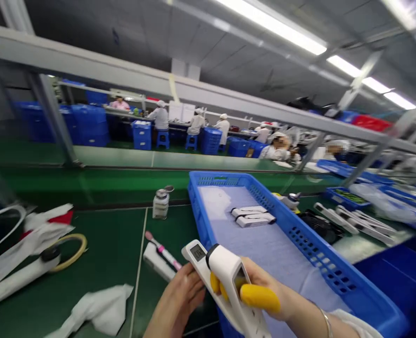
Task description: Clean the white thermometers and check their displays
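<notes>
In my right hand, with yellow finger cots on, is a white handheld thermometer with a black tip and a small dark screen. Pressed beside it is a second white thermometer, its grey display facing up. The fingers of my left hand close against that second one's left side; its thumb is hard to make out. Both thermometers are above the near left edge of a blue basket. Inside it, on a pale liner, lie a few similar white thermometers.
On the green bench lie a pink-and-white toothbrush-like brush, a white piece, a dispenser bottle, a tape roll and a crumpled white cloth. White parts lie right of the basket. A metal rail crosses overhead; people sit beyond.
</notes>
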Demonstrator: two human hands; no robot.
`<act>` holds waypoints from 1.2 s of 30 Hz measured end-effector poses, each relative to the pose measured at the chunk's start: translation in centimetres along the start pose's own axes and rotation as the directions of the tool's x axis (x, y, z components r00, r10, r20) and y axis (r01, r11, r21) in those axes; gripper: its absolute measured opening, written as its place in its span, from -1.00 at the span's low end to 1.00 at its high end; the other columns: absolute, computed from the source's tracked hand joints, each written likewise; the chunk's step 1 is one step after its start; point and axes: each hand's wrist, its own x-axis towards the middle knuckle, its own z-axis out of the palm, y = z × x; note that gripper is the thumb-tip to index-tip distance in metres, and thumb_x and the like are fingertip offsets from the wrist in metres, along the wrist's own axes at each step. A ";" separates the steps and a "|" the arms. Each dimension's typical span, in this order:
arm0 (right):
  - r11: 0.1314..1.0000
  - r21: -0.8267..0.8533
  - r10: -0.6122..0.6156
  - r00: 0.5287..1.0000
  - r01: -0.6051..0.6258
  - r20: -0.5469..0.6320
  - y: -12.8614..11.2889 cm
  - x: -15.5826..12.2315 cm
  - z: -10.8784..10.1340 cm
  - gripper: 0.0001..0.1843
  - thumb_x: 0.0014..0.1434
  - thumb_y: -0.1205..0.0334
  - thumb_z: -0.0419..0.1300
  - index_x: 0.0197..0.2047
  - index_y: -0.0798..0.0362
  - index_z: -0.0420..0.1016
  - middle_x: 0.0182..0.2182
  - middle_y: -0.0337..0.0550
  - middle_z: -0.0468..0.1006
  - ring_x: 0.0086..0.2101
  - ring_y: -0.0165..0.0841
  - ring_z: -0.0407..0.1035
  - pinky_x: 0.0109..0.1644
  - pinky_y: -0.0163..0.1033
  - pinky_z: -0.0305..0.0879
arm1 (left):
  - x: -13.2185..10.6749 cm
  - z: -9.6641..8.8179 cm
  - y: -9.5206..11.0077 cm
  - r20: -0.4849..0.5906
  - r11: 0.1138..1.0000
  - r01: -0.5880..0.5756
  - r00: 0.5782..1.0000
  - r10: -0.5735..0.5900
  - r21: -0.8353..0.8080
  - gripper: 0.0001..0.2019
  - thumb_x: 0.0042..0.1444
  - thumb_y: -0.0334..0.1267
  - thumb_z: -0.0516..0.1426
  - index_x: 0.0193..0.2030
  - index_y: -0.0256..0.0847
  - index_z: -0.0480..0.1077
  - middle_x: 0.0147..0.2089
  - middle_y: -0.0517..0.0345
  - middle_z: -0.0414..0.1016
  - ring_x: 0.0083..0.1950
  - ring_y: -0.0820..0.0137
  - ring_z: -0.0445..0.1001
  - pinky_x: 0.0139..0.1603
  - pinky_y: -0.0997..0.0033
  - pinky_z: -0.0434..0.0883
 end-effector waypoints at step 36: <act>0.793 0.472 0.326 0.922 -0.386 0.207 4.6 0.4 1.9 -0.66 0.05 0.11 0.27 -0.10 -0.04 0.38 -0.37 -0.26 0.37 -0.45 -0.53 0.22 -0.47 -0.48 0.21 | -1.8 1.3 2.7 -0.083 0.845 0.131 0.976 -0.203 -0.518 -0.59 0.26 -0.04 -0.12 0.04 -0.26 0.33 -0.15 -0.06 0.53 -0.15 0.20 0.51 -0.19 0.25 0.43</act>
